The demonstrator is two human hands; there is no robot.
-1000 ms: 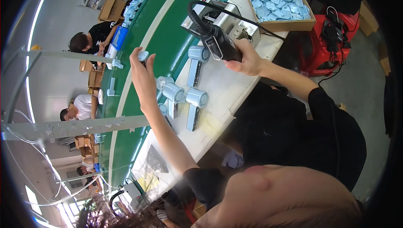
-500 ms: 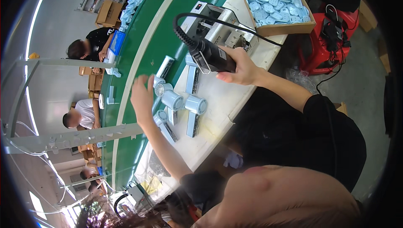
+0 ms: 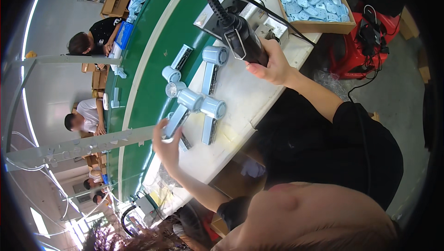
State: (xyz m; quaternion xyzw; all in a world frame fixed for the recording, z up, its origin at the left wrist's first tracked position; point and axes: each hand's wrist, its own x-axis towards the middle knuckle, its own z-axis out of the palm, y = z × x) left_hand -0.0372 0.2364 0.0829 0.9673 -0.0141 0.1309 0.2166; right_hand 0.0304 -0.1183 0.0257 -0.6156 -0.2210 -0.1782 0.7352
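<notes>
My right hand (image 3: 274,66) grips a black electric screwdriver (image 3: 243,38) with a wire hanging loop and a thick cord, held above the white worktop. My left hand (image 3: 167,145) has its thumb and fingers around the lower end of the handle of a light blue hair-dryer-shaped body (image 3: 188,101). Close by lie more bodies of this kind: one (image 3: 215,56) farther off, one (image 3: 213,107) to the right, and one (image 3: 171,74) at the belt side. Another is partly hidden behind my left hand. Several handles have an uncovered side with dark parts inside.
A cardboard box (image 3: 354,25) full of light blue covers stands far right. Behind the screwdriver sits a grey-white device (image 3: 208,17). A green conveyor belt (image 3: 152,73) runs along the left; co-workers sit beyond it. A red stool (image 3: 342,68) bearing black adapters and cables stands right.
My left hand has come down toward me onto the handle of the middle blue body, and that handle has swung left. My right hand still holds the screwdriver, now slightly farther right.
</notes>
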